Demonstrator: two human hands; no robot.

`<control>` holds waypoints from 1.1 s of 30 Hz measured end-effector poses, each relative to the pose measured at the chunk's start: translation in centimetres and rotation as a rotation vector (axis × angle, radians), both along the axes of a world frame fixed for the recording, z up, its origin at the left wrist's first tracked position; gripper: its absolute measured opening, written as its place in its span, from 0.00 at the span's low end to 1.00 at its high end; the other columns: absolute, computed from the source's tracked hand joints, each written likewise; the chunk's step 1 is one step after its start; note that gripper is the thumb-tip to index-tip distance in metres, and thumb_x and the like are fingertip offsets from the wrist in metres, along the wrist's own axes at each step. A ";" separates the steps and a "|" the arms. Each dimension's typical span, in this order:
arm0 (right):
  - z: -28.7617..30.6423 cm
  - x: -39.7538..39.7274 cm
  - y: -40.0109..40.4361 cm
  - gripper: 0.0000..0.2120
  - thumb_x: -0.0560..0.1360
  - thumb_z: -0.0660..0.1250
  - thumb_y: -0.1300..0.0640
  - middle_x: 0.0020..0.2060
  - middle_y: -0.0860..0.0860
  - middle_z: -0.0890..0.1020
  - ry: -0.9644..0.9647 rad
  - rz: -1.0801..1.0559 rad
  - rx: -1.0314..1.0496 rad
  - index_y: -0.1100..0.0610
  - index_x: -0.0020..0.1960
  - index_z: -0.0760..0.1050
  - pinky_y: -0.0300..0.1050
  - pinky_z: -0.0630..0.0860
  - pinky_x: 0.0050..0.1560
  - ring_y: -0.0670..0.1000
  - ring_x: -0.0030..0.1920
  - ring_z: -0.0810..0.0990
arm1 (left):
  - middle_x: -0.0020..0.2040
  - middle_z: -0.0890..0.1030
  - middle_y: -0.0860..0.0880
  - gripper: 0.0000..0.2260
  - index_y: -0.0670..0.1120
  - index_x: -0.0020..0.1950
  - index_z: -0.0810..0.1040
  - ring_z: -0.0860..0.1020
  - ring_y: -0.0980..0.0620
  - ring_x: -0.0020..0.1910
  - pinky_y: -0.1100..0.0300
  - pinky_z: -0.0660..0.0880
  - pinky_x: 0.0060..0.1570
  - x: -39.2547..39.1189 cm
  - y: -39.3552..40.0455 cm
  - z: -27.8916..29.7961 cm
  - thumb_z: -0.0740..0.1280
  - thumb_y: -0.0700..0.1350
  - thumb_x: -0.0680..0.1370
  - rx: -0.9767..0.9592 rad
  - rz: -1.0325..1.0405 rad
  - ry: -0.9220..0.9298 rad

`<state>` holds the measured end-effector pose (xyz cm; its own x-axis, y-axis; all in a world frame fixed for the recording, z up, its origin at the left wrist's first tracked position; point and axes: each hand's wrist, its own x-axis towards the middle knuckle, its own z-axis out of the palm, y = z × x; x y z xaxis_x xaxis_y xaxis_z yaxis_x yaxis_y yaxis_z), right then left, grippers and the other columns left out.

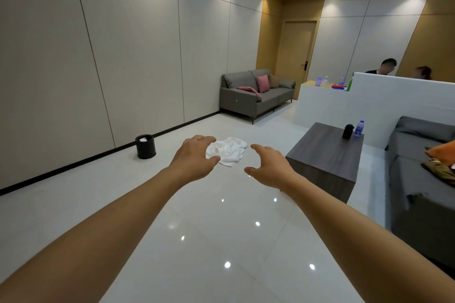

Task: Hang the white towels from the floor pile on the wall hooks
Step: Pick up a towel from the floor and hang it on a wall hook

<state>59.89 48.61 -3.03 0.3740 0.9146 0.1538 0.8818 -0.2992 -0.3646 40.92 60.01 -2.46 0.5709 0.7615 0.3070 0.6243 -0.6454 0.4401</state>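
Across the glossy white floor, which takes up most of the room, the paneled wall runs down the left side; I can't make out any hooks on the stretch of it that shows. A dark coffee table sits off to the right, with a grey sofa against the far wall, and a small black bin stands by the skirting.

Between bin and table lies the towel pile, a crumpled white heap on the tiles, well out ahead of the person. Both arms are stretched toward it. The left hand and right hand each have loosely curved, spread fingers and hold nothing; they frame the heap from either side but look to be short of it, not touching.

To my eye the step in hand is the reach and first pick-up. Done well, it means stepping closer and crouching rather than lunging, since the shiny tiles look slippery. White cloth on white floor blurs the edges, so I would look for a hem or corner instead of scooping the whole bundle. Taking one towel and shaking it out until an edge hangs free should make the hanging easier. The table corner on the right is close enough to watch while bending down.
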 end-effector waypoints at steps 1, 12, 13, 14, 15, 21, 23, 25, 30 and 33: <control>0.3 0.8 2.4 0.33 0.76 0.67 0.46 0.72 0.52 0.69 0.008 -0.006 -0.001 0.51 0.77 0.59 0.50 0.68 0.65 0.57 0.71 0.67 | 0.72 0.70 0.50 0.25 0.52 0.73 0.69 0.67 0.48 0.70 0.54 0.67 0.66 0.7 2.5 0.2 0.66 0.54 0.77 -0.009 0.001 -0.006; -0.7 8.5 23.7 0.31 0.76 0.67 0.46 0.69 0.54 0.72 0.066 -0.038 -0.058 0.53 0.75 0.62 0.49 0.70 0.63 0.57 0.68 0.71 | 0.73 0.68 0.49 0.24 0.53 0.73 0.68 0.65 0.49 0.72 0.56 0.65 0.65 8.1 24.3 -0.4 0.66 0.54 0.78 -0.078 0.006 0.017; -1.0 9.4 25.6 0.31 0.76 0.67 0.45 0.69 0.54 0.72 0.068 -0.039 -0.059 0.53 0.75 0.62 0.50 0.70 0.63 0.57 0.68 0.71 | 0.73 0.68 0.49 0.24 0.53 0.73 0.68 0.66 0.49 0.72 0.56 0.65 0.65 9.0 26.0 -0.7 0.66 0.54 0.78 -0.076 0.004 0.018; -1.3 10.4 27.6 0.32 0.76 0.67 0.45 0.70 0.54 0.72 0.068 -0.038 -0.056 0.53 0.75 0.62 0.50 0.70 0.63 0.57 0.68 0.70 | 0.73 0.68 0.49 0.24 0.53 0.73 0.69 0.66 0.49 0.71 0.56 0.65 0.65 9.9 27.9 -1.1 0.66 0.54 0.78 -0.071 0.003 0.018; -1.6 11.5 29.6 0.32 0.75 0.68 0.46 0.70 0.53 0.72 0.070 -0.036 -0.049 0.53 0.75 0.62 0.49 0.70 0.63 0.57 0.68 0.70 | 0.73 0.68 0.50 0.24 0.53 0.73 0.69 0.66 0.49 0.72 0.56 0.65 0.66 10.9 29.8 -1.4 0.66 0.54 0.78 -0.068 0.002 0.019; -3.6 19.2 42.8 0.31 0.75 0.67 0.50 0.68 0.54 0.73 0.094 -0.022 -0.027 0.52 0.75 0.62 0.49 0.71 0.61 0.56 0.67 0.71 | 0.72 0.69 0.50 0.24 0.53 0.73 0.68 0.66 0.49 0.71 0.53 0.67 0.66 18.7 42.6 -2.0 0.66 0.55 0.78 -0.017 0.009 0.081; -3.6 22.2 47.4 0.33 0.74 0.67 0.49 0.69 0.54 0.73 0.109 -0.015 -0.041 0.52 0.76 0.61 0.49 0.72 0.61 0.56 0.67 0.71 | 0.72 0.69 0.50 0.24 0.53 0.73 0.68 0.66 0.49 0.71 0.53 0.67 0.66 21.7 47.0 -1.4 0.66 0.54 0.78 -0.020 0.009 0.091; -3.2 25.2 51.7 0.34 0.74 0.67 0.49 0.69 0.54 0.72 0.123 -0.018 -0.047 0.52 0.77 0.61 0.48 0.71 0.61 0.56 0.68 0.71 | 0.72 0.69 0.50 0.25 0.53 0.74 0.68 0.66 0.49 0.71 0.53 0.67 0.67 24.7 51.2 -0.7 0.66 0.54 0.78 -0.027 0.007 0.104; -2.3 31.8 61.2 0.34 0.75 0.68 0.50 0.70 0.54 0.71 0.150 -0.036 -0.030 0.52 0.77 0.60 0.47 0.71 0.62 0.56 0.69 0.70 | 0.72 0.69 0.50 0.25 0.53 0.73 0.68 0.67 0.49 0.71 0.53 0.67 0.67 31.2 60.5 -0.4 0.66 0.55 0.77 -0.038 -0.005 0.132; -2.7 34.8 66.1 0.34 0.75 0.68 0.50 0.69 0.54 0.72 0.162 -0.036 -0.049 0.52 0.77 0.60 0.48 0.71 0.62 0.56 0.69 0.70 | 0.72 0.69 0.50 0.25 0.54 0.73 0.68 0.66 0.48 0.71 0.50 0.67 0.67 34.2 65.4 -1.0 0.66 0.55 0.77 -0.053 -0.009 0.147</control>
<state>94.67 114.68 -5.75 0.4231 0.9050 0.0439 0.8008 -0.3509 -0.4854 75.16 125.40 -3.49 0.6134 0.7692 0.1790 0.6788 -0.6294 0.3782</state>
